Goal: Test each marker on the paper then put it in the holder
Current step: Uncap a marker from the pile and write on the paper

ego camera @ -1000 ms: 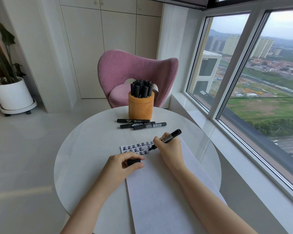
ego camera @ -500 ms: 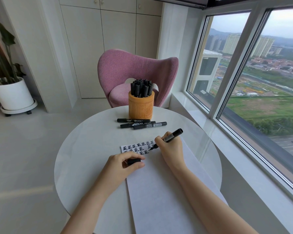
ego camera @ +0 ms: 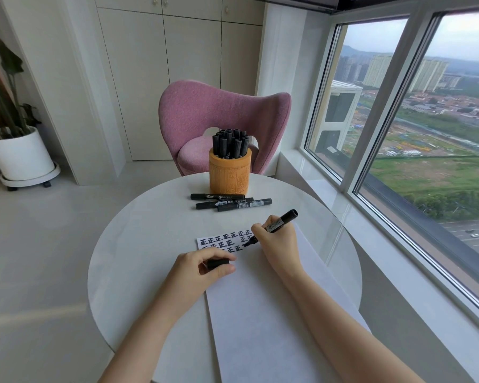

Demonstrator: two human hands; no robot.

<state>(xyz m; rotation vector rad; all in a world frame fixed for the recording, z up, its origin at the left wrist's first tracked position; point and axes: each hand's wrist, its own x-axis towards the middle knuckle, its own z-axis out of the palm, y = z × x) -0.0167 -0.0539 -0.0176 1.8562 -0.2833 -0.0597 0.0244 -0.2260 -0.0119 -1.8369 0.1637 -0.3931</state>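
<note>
Our right hand (ego camera: 277, 246) has its grip clamped on an uncapped black marker (ego camera: 278, 223), tip on the far end of the paper (ego camera: 260, 313) beside rows of test marks (ego camera: 224, 240); our left hand (ego camera: 201, 270) pinches the cap (ego camera: 218, 264) at the paper's left edge. We judge fresh ink could smear under the writing hand, and the crowded holder (ego camera: 230, 175), far across the desk (ego camera: 138, 244), could jam the marker's entry.

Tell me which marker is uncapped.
The marker gripped in the right hand, tip on the paper; the left hand holds its cap. The three markers lying by the holder are capped.
</note>
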